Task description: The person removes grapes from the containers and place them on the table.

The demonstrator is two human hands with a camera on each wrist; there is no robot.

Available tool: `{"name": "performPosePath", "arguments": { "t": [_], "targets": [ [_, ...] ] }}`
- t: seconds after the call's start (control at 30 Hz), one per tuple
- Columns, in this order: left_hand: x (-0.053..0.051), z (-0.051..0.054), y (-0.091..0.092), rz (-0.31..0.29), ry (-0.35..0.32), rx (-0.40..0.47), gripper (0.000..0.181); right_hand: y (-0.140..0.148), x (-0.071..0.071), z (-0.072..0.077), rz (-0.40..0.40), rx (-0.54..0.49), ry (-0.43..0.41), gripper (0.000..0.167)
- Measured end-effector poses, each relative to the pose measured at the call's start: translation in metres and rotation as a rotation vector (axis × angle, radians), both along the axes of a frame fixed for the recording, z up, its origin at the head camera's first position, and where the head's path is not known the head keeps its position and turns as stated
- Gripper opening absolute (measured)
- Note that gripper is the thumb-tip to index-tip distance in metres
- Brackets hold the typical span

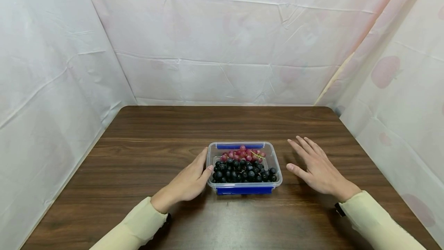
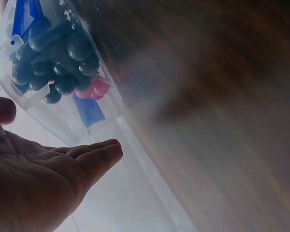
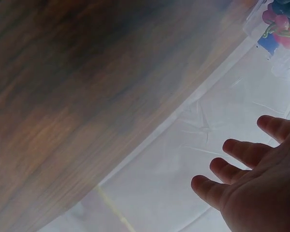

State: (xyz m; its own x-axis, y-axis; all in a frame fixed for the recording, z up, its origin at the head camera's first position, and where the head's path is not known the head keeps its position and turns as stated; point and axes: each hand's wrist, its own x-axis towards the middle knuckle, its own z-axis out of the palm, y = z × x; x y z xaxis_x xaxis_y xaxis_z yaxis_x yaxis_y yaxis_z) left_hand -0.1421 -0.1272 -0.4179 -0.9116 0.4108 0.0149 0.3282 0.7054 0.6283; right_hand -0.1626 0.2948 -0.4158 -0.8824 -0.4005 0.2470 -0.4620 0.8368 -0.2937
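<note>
A clear plastic container [image 1: 279, 176] with blue clips stands on the table, its top uncovered. Dark grapes [image 1: 239, 172] fill its near part, and a smaller bunch of red grapes [image 1: 243, 152] with a green stem lies at the back. Against the container's left side, my left hand [image 1: 189, 178] lies with its fingers straight; in the left wrist view the palm [image 2: 43, 179] is close to the clear wall. To the right, apart from the container, my right hand [image 1: 315, 169] hovers with spread fingers and holds nothing.
The dark wood-grain table [image 1: 156, 126] has rounded far corners. Pale sheets [image 1: 222, 41] with folds hang behind it and on both sides. A dark band [image 1: 340, 209] shows at the right wrist, by the light sleeve [image 1: 371, 215].
</note>
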Motion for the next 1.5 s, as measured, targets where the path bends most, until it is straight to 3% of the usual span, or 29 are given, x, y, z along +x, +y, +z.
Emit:
{"name": "performPosePath", "arguments": {
  "t": [0.27, 1.5],
  "targets": [
    [0.001, 0.000, 0.006, 0.025, -0.014, -0.016, 0.072, -0.001, 0.001, 0.000, 0.010, -0.010, 0.023, 0.075],
    [0.001, 0.000, 0.009, -0.008, 0.016, -0.099, 0.071, -0.029, 0.004, 0.012, 0.107, -0.100, 0.076, 0.075]
  ]
}}
